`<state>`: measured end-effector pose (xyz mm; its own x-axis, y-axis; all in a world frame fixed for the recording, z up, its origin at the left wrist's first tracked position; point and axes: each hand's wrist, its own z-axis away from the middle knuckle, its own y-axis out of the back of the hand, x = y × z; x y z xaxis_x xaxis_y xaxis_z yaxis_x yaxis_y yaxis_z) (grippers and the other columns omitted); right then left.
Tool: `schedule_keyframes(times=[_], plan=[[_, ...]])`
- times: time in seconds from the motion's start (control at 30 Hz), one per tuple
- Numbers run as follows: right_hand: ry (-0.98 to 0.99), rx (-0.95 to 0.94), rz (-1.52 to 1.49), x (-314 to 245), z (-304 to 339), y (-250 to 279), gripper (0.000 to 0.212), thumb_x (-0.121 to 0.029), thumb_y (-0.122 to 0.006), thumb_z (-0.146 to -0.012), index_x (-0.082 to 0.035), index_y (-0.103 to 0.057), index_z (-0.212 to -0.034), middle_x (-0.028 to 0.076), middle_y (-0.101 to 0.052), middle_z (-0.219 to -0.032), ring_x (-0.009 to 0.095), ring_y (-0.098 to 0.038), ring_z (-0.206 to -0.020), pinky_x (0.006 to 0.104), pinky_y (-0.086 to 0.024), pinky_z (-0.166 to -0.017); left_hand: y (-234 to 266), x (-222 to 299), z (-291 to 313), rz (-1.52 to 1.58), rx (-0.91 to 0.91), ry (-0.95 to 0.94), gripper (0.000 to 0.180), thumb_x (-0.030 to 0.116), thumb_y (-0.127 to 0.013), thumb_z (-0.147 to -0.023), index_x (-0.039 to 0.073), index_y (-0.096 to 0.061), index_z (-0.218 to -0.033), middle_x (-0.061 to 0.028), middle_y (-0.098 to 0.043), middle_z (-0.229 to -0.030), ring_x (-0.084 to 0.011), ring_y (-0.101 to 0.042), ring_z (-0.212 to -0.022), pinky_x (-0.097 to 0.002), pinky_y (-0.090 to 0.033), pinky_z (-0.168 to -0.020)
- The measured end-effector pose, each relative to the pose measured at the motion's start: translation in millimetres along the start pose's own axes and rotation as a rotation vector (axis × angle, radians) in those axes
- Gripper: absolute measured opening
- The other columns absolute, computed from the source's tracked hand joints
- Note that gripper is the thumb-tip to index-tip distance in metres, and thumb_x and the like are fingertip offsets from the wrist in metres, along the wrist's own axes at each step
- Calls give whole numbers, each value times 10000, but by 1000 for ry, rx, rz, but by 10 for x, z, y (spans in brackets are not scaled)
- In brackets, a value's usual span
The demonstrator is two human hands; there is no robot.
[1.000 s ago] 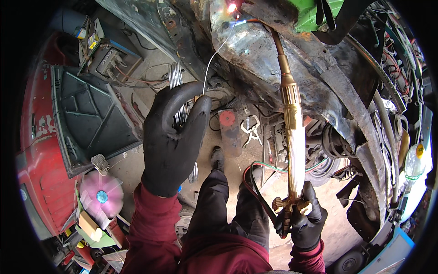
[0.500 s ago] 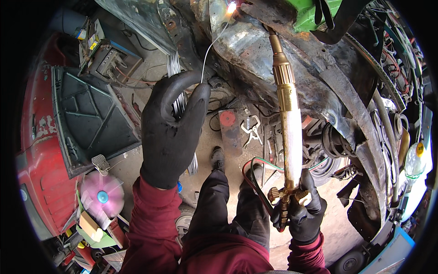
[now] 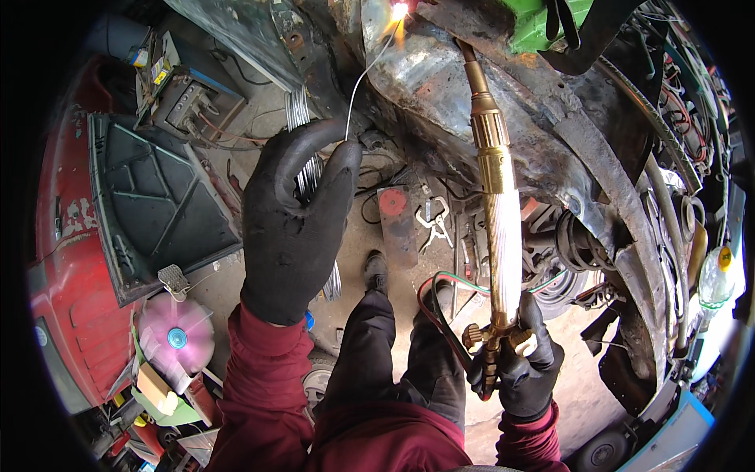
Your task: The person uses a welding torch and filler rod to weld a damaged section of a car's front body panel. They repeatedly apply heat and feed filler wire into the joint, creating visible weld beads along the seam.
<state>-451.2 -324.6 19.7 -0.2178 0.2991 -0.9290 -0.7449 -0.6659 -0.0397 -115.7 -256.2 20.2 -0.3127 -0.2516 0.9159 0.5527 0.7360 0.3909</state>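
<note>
My left hand (image 3: 295, 224), black-gloved, is closed around a coil of silvery wire (image 3: 298, 110). Between its thumb and forefinger a single strand (image 3: 355, 90) comes out and curves up to a bright glowing spot (image 3: 399, 11) on the bare metal car panel (image 3: 440, 86). At lower right, my right hand (image 3: 525, 374), also gloved, grips a brass gas torch (image 3: 499, 228) near its valve knobs. The torch stands nearly upright in view, its neck passing beneath a rusty edge at the top, which hides the tip. Red and green hoses (image 3: 440, 315) run from its lower end.
A fan (image 3: 176, 338) spins at left beside a red vehicle (image 3: 71, 267) with a dark panel (image 3: 161, 200) leaning on it. A welding machine (image 3: 193, 102) stands upper left. Locking pliers (image 3: 434, 224) lie on the floor; a coil spring (image 3: 578, 240) sits right.
An orange flame now flares below the glowing spot, and the metal around it looks redder. Both hands and the torch stay almost where they were.
</note>
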Motion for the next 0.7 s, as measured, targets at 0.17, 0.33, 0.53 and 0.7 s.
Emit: schedule_keyframes(times=[0.17, 0.33, 0.53, 0.7], plan=[[-39, 35, 23, 22, 26, 19, 848, -396, -843, -989, 43, -500, -1628, 217, -750, -1380, 257, -747, -1202, 385, -574, -1046, -11, 6, 8, 46, -2, 12, 259, 106, -720, -1072, -14, -703, -1300, -131, -726, -1209, -183, -693, -1074, -359, -565, -935], [-2, 38, 65, 21, 16, 22, 773, -299, -808, -993, 51, -513, -1617, 223, -741, -1399, 261, -741, -1220, 384, -570, -1054, 3, 17, -6, 6, 0, 0, 263, 109, -726, -1068, -12, -704, -1301, -127, -727, -1199, -168, -693, -1056, -344, -566, -903], [-88, 48, 5, -21, 15, 10, 769, -147, -801, -947, 47, -502, -1628, 219, -749, -1387, 261, -754, -1209, 385, -579, -1048, -14, 31, -14, 23, 2, 29, 272, 117, -737, -1062, -12, -704, -1300, -124, -734, -1190, -156, -694, -1032, -335, -565, -886], [-46, 29, 45, -20, 0, 9, 803, -187, -839, -948, 33, -492, -1639, 211, -776, -1331, 264, -776, -1161, 381, -593, -1026, -32, 16, -33, 59, 4, 18, 269, 114, -739, -1059, -11, -707, -1295, -116, -735, -1183, -137, -693, -997, -320, -565, -850]])
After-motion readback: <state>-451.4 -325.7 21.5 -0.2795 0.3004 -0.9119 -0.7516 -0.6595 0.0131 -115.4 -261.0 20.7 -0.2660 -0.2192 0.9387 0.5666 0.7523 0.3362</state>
